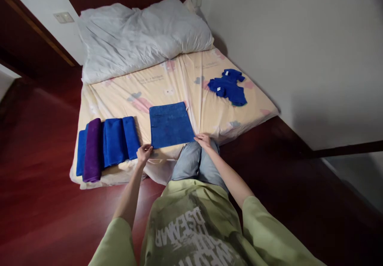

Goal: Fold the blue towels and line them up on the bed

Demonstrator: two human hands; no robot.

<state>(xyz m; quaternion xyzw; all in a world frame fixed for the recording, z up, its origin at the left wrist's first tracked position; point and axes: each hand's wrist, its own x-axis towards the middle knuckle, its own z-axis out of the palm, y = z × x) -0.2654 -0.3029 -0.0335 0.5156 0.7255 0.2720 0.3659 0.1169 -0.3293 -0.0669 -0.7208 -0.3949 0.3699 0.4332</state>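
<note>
A blue towel (171,125) lies spread flat near the front edge of the bed. My left hand (145,153) pinches its near left corner. At the near right corner, my right hand (203,140) has its fingers closed on the cloth. Left of my left hand sit several rolled or folded blue towels (115,142) in a row. A purple rolled towel (92,150) rests on top of them, toward the left end.
The bed (167,74) has a pale yellow printed sheet. A large white pillow or folded quilt (143,36) lies along the headboard. Crumpled blue cloths with white tags (231,88) lie on the right. A white wall (287,50) runs along the right side; dark red floor (38,158) surrounds the bed.
</note>
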